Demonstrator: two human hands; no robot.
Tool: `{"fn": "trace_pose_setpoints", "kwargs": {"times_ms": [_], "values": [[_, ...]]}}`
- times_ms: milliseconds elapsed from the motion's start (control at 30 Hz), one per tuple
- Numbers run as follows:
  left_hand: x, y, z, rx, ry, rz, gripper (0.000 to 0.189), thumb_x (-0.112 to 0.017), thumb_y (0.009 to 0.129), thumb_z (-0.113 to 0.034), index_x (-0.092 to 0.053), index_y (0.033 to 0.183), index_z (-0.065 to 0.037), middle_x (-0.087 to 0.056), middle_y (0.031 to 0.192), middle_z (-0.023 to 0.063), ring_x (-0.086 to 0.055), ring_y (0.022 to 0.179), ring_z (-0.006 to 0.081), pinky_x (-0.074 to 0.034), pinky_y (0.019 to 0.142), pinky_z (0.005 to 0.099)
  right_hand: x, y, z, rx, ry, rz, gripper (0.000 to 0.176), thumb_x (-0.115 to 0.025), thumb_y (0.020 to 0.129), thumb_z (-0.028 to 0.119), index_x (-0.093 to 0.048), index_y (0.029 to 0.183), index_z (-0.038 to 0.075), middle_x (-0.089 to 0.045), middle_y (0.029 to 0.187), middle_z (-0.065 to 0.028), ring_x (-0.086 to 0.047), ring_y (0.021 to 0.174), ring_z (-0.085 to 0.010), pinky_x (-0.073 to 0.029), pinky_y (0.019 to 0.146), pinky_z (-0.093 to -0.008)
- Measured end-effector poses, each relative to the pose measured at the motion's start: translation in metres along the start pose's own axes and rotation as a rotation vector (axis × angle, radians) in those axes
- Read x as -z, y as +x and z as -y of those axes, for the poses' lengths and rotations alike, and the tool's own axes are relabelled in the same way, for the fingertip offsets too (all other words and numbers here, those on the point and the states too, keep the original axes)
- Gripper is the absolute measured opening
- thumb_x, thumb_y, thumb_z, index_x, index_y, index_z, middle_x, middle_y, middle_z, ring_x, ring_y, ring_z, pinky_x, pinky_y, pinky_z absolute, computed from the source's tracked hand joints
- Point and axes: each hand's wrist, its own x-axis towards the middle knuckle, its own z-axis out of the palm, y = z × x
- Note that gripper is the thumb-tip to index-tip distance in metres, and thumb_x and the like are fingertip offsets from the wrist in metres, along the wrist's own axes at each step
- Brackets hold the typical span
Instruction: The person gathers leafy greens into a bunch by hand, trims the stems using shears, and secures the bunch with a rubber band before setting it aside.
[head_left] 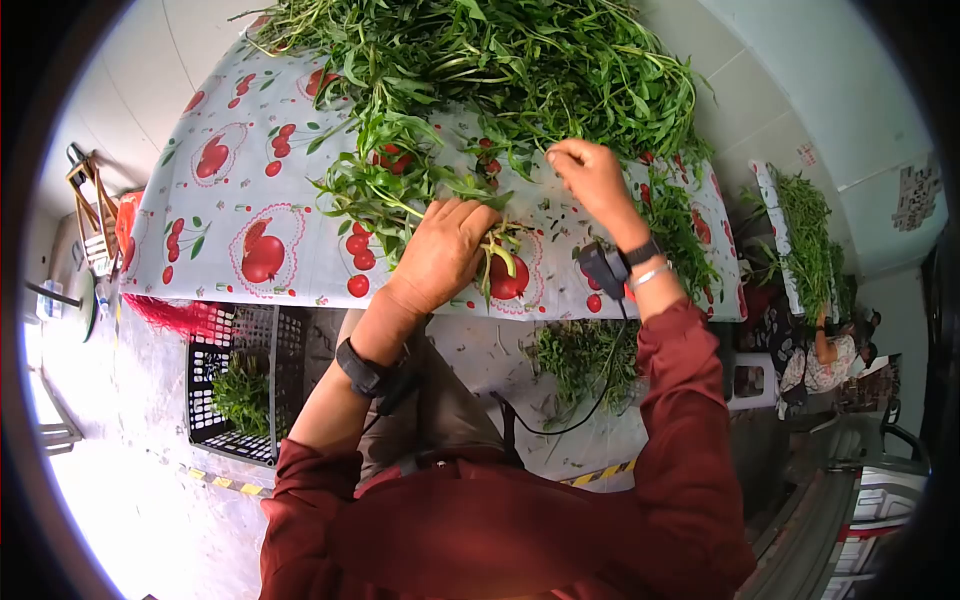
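Observation:
My left hand (440,250) is closed round the stem ends of a bunch of leafy greens (385,175), over the near part of the cloth-covered table (215,235). The leaves spread away from it, up and to the left. To its right my right hand (590,180) is raised at the near edge of a large heap of greens (500,70). Its thumb and forefinger are pressed together, and whatever lies between them is too small to make out. The two hands are apart.
A black crate (275,390) with some greens stands on the floor at left. More greens (585,360) lie below the table's near edge. A cable (560,432) hangs by my right arm. At far right a person (825,360) is beside another table with greens (805,225).

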Motion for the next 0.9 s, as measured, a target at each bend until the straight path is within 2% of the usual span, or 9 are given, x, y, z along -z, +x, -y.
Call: {"fn": "trace_pose_setpoints", "kwargs": {"times_ms": [67,200,433,633,700,733,767,833,900], "values": [[0.001,0.000,0.000,0.005,-0.003,0.014,0.029,-0.065,0.074,-0.006,-0.056,0.101,-0.006,-0.060,0.093,0.0099,-0.057,0.091,0.0297,-0.044,0.082,0.0398,0.004,0.032,-0.038,0.302,-0.189,-0.252,0.021,-0.065,0.086,0.015,-0.070,0.103,0.005,-0.068,0.083,-0.0102,-0.067,0.077,-0.0236,-0.051,0.070,-0.0355],[-0.001,0.000,0.000,0.004,-0.058,-0.025,0.027,-0.059,0.070,0.002,-0.054,0.096,-0.004,-0.056,0.088,0.0117,-0.054,0.088,0.0324,-0.044,0.081,0.0410,0.004,0.049,-0.042,0.135,-0.461,-0.201,0.023,-0.064,0.084,0.012,-0.070,0.106,0.008,-0.064,0.102,-0.0126,-0.064,0.086,-0.0327,-0.051,0.076,-0.0420],[-0.003,-0.001,0.001,-0.003,-0.047,-0.027,0.023,-0.061,0.073,-0.003,-0.055,0.095,-0.005,-0.057,0.087,0.0112,-0.055,0.086,0.0316,-0.045,0.079,0.0401,0.003,0.045,-0.048,0.118,-0.700,-0.196,0.018,-0.067,0.082,0.013,-0.070,0.100,0.011,-0.060,0.106,-0.0111,-0.061,0.090,-0.0329,-0.050,0.076,-0.0436],[-0.003,-0.001,0.002,-0.010,-0.049,-0.028,0.023,-0.062,0.073,-0.004,-0.056,0.096,-0.005,-0.057,0.086,0.0116,-0.055,0.086,0.0321,-0.045,0.078,0.0405,0.012,0.017,-0.031,0.328,-0.470,-0.362,0.013,-0.070,0.082,0.014,-0.072,0.093,0.007,-0.062,0.103,-0.0099,-0.063,0.089,-0.0299,-0.051,0.076,-0.0394],[-0.003,-0.001,0.002,-0.012,-0.056,-0.027,0.024,-0.062,0.073,-0.004,-0.056,0.096,-0.004,-0.057,0.086,0.0117,-0.055,0.086,0.0323,-0.045,0.078,0.0406,0.014,0.012,-0.027,0.291,-0.178,-0.317,0.014,-0.070,0.082,0.015,-0.071,0.090,0.004,-0.066,0.095,-0.0114,-0.064,0.087,-0.0272,-0.050,0.077,-0.0364],[-0.003,-0.001,0.002,-0.009,-0.055,-0.023,0.023,-0.062,0.073,-0.004,-0.057,0.096,-0.004,-0.057,0.086,0.0118,-0.056,0.086,0.0324,-0.045,0.078,0.0406,0.013,0.009,-0.026,0.251,-0.097,-0.296,0.015,-0.068,0.086,0.014,-0.069,0.092,0.000,-0.065,0.078,-0.0082,-0.063,0.069,-0.0191,-0.050,0.064,-0.0317],[-0.004,-0.001,0.002,-0.007,-0.053,-0.019,0.023,-0.061,0.073,-0.004,-0.057,0.095,-0.004,-0.057,0.086,0.0120,-0.056,0.087,0.0326,-0.045,0.078,0.0406,0.013,0.005,-0.024,0.249,-0.097,-0.297,0.015,-0.068,0.086,0.014,-0.069,0.092,0.000,-0.065,0.078,-0.0082,-0.063,0.069,-0.0191,-0.050,0.064,-0.0317],[-0.004,-0.001,0.003,0.001,-0.053,-0.005,0.023,-0.061,0.073,-0.004,-0.058,0.096,-0.004,-0.058,0.087,0.0122,-0.056,0.087,0.0327,-0.045,0.078,0.0408,0.015,-0.002,-0.012,0.004,0.149,-0.166,0.013,-0.066,0.089,0.012,-0.066,0.092,0.000,-0.060,0.069,-0.0023,-0.056,0.053,-0.0092,-0.043,0.048,-0.0262],[-0.003,-0.002,0.003,-0.006,-0.057,-0.001,0.023,-0.061,0.073,-0.004,-0.058,0.096,-0.004,-0.059,0.088,0.0121,-0.056,0.088,0.0327,-0.045,0.079,0.0409,0.013,-0.003,-0.016,-0.012,0.233,-0.152,0.011,-0.066,0.090,0.011,-0.064,0.092,0.001,-0.058,0.067,0.0005,-0.050,0.050,-0.0054,-0.037,0.044,-0.0235]]}}
